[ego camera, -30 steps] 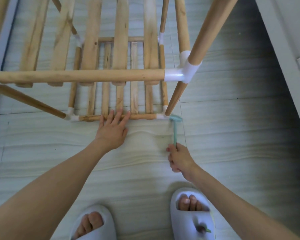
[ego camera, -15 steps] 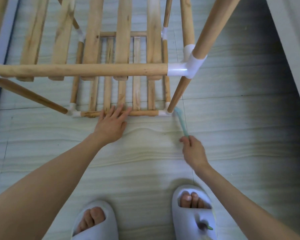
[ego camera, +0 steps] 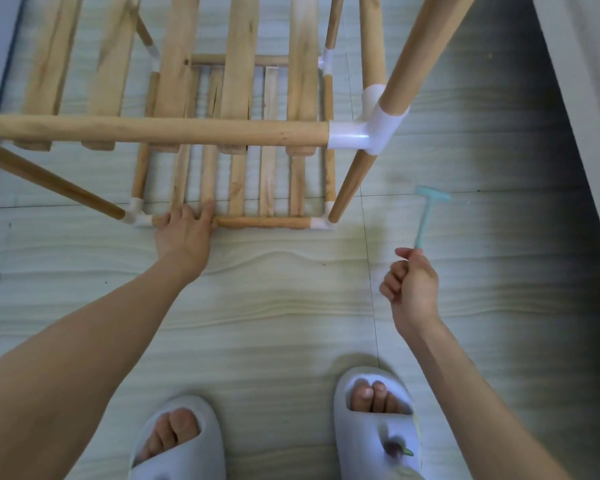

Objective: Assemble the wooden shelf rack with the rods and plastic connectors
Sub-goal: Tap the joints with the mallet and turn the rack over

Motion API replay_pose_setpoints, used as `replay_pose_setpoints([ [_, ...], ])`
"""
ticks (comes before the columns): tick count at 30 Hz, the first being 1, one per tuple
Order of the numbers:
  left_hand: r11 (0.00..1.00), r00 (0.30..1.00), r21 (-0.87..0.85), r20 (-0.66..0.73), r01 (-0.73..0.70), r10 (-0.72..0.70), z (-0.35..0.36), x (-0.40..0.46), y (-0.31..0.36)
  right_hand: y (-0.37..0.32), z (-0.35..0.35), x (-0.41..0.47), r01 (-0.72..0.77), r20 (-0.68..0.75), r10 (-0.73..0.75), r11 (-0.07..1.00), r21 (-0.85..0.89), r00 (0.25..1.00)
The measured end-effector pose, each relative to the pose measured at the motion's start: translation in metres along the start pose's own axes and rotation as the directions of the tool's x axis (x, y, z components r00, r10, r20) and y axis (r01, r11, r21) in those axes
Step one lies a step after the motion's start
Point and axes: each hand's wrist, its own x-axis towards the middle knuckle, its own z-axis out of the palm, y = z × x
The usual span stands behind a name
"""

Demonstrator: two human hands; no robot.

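Head view: left hand (ego camera: 184, 233) grips the bottom rod (ego camera: 264, 223); right hand (ego camera: 411, 289) pinches a small hammer (ego camera: 426, 211) over bare floor (ego camera: 482, 271) beside the rack (ego camera: 153, 129)

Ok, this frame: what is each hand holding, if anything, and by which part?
The right hand pinches the small teal plastic hammer by the bottom end of its handle. The left hand grips the rack's bottom front rod near its left end.
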Motion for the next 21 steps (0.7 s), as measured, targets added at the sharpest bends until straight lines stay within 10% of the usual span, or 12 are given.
replay_pose_setpoints([
  [6, 0.999, 0.999, 0.017, -0.005, -0.045, 0.046, -0.003, -0.004, 0.010, 0.028, 0.014, -0.020, -0.165, 0.148, 0.206, 0.953, -0.254, 0.967],
  [10, 0.998, 0.998, 0.032, 0.010, -0.060, 0.060, -0.001, -0.013, 0.027, 0.009, 0.014, -0.004, -0.241, -0.008, 0.241, 0.971, -0.002, 0.971],
  [14, 0.997, 0.998, 0.032, -0.010, -0.064, 0.064, 0.002, -0.017, 0.041, 0.013, 0.019, -0.012, -0.158, 0.132, 0.199, 0.949, -0.274, 0.971],
  [18, 0.997, 0.997, -0.028, -0.028, -0.069, 0.069, 0.006, -0.018, 0.047, 0.001, 0.031, 0.001, -0.172, -0.105, 0.169, 0.985, -0.019, 0.980],
  [21, 0.995, 0.998, -0.080, -0.022, -0.063, 0.062, 0.007, -0.018, 0.055, -0.004, 0.047, 0.004, -0.231, -0.004, 0.231, 0.969, -0.088, 0.973],
])
